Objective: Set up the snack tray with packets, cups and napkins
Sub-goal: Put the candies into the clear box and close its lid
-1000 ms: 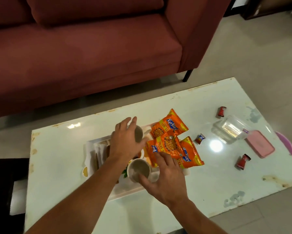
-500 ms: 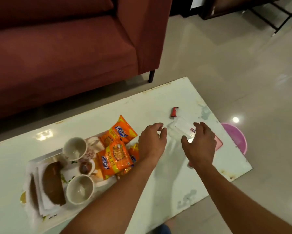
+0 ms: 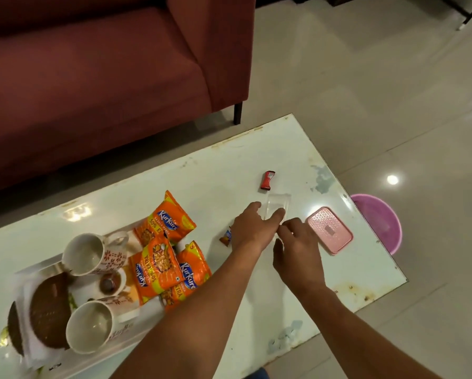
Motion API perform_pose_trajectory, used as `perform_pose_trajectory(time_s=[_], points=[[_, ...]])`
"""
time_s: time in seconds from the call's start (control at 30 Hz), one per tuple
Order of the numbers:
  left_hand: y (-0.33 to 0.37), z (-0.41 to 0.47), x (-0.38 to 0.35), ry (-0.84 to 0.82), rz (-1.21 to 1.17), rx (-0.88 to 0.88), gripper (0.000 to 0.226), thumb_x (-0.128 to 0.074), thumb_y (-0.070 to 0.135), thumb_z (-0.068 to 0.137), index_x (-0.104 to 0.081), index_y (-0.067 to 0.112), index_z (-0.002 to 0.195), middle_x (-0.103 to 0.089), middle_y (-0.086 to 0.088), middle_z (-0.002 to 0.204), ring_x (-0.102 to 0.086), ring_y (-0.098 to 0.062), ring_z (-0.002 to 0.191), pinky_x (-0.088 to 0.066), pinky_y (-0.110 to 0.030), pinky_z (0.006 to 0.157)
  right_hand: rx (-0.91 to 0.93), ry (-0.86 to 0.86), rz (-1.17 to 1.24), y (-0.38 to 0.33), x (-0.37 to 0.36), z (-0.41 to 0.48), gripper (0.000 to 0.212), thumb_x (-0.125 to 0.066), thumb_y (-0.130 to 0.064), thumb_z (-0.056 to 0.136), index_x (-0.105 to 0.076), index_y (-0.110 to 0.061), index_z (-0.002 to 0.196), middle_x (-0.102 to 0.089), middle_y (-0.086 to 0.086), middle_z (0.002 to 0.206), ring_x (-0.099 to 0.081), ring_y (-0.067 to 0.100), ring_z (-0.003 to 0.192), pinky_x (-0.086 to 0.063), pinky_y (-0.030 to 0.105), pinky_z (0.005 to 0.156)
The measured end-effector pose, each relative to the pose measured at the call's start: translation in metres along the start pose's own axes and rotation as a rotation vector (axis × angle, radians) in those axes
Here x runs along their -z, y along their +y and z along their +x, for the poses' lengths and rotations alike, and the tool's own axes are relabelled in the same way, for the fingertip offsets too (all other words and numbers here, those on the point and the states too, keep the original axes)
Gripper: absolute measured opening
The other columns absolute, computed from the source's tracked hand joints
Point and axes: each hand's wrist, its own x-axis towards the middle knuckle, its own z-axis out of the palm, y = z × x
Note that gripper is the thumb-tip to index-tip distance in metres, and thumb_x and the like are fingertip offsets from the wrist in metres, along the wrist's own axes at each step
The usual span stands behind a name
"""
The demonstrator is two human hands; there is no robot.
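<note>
A white tray (image 3: 42,265) at the table's left holds two empty cups (image 3: 86,254) (image 3: 90,326), folded napkins (image 3: 49,310) with a brown print, and a small bowl (image 3: 110,283). Three orange Kurkure packets (image 3: 161,265) lie on its right end. To the right, a clear plastic container (image 3: 279,205) sits on the table. My left hand (image 3: 252,228) grips its near left side with thumb and fingers. My right hand (image 3: 297,250) curls its fingers onto the container's near edge, which the hands partly hide.
A red candy (image 3: 267,180) lies just beyond the container and a small wrapped candy (image 3: 226,236) lies left of my left wrist. A pink lid (image 3: 329,229) rests to the right. A pink tub (image 3: 379,222) stands on the floor past the table edge. A maroon sofa (image 3: 92,77) runs behind.
Both hands left the cups on the tray and moved right to the clear container, closing onto it. The view swung right with them.
</note>
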Motion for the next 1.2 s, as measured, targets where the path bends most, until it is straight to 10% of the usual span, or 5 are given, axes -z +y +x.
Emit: perform_pose_trajectory(time_s=[0.27,0.57,0.93,1.2], points=[[-0.014,0.001,0.006,-0.020,-0.112,0.052,0.073,-0.058,0.071,0.081,-0.054,0.026,0.139,-0.066,-0.003,0.132,-0.065,-0.026,0.117,-0.054,-0.045,0.098,0.248,-0.092,0.143,0.004,-0.006,0.003,0.017,-0.071,0.002,0.076,-0.074,-0.011,0.087,-0.068,0.004,0.086,-0.057,0.027,0.079,-0.049,0.037,0.075],[-0.032,-0.010,-0.004,-0.199,-0.288,0.101,0.048,-0.028,0.048,0.104,-0.056,0.018,0.129,-0.064,-0.012,0.127,-0.061,-0.033,0.117,-0.051,-0.052,0.101,-0.034,-0.075,0.198,0.012,-0.015,-0.009,0.034,-0.080,-0.015,0.080,-0.070,-0.017,0.112,-0.066,0.001,0.110,-0.060,0.021,0.105,-0.049,0.037,0.092],[-0.040,-0.018,-0.005,0.200,0.189,0.041,0.037,-0.047,0.032,0.102,-0.058,0.015,0.133,-0.065,-0.006,0.127,-0.063,-0.020,0.113,-0.050,-0.029,0.087,0.245,-0.139,-0.086,0.033,-0.018,-0.018,0.028,-0.083,-0.014,0.080,-0.076,-0.011,0.108,-0.073,0.010,0.109,-0.066,0.034,0.111,-0.043,0.059,0.108],[-0.049,-0.018,0.012,0.276,0.211,0.004,0.031,-0.060,0.018,0.095,-0.060,0.015,0.126,-0.055,-0.010,0.129,-0.066,-0.027,0.102,-0.052,-0.031,0.076,-0.619,0.017,0.156,0.036,0.009,-0.053,0.036,-0.064,-0.037,0.092,-0.060,-0.022,0.125,-0.059,0.000,0.118,-0.062,0.022,0.104,-0.049,0.032,0.074]])
